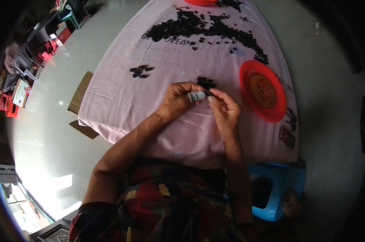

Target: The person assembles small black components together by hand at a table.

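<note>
Over the pink cloth (158, 92) on the table, my two hands meet fingertip to fingertip. A small black piece (209, 94) is pinched between them. My left hand (181, 97) has a grey wrap on one finger and is closed at the piece. From the other side, my right hand (226, 109) grips the same piece between thumb and finger. Just beyond the fingertips lies a little heap of black pieces (206, 82). Farther left is a smaller group of black pieces (140, 71). What exactly the pieces are is too small to tell.
A large spread of black pieces (178, 28) covers the far cloth. To the right sit a red plate (244, 86), a dark phone-like object (287, 137) and a blue stool (279, 201). Cardboard (81, 92) lies on the floor at left, with chairs (25, 60) beyond.
</note>
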